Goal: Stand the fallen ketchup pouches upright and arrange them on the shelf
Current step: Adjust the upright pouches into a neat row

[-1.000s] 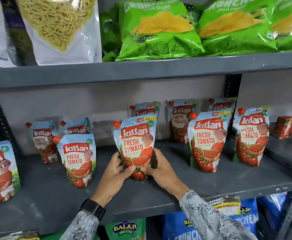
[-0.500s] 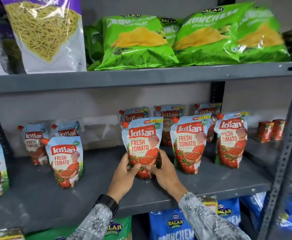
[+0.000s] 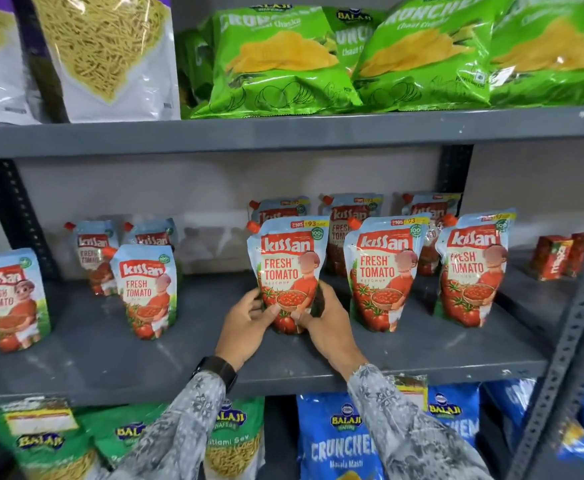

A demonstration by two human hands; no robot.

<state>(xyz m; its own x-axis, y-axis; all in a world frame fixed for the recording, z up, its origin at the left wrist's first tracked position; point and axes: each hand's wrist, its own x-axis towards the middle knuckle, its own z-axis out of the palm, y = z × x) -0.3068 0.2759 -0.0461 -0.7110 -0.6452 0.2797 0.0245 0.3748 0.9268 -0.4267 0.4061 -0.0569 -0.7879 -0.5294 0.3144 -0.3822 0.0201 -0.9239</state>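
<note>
A Kissan ketchup pouch [image 3: 288, 261] stands upright at the middle of the grey shelf [image 3: 110, 355]. My left hand [image 3: 245, 327] grips its lower left side and my right hand [image 3: 325, 323] its lower right side. To its right two front pouches [image 3: 380, 271] [image 3: 470, 268] stand upright, with three more pouches [image 3: 352, 209] in a row behind. Left of the gap stand a front pouch [image 3: 148, 289], two behind it [image 3: 93, 251], and one at the far left [image 3: 6, 299]. No pouch in view lies flat.
Small red cartons [image 3: 553, 256] sit at the shelf's right end beside the slotted upright [image 3: 581, 323]. Green chip bags [image 3: 283, 60] and sev bags [image 3: 103, 53] fill the shelf above. Blue and green snack bags [image 3: 339, 441] lie on the shelf below.
The camera has shifted, so the shelf appears moved left and lower. Both hands stay on the same pouch, now closer to the pouch on its right.
</note>
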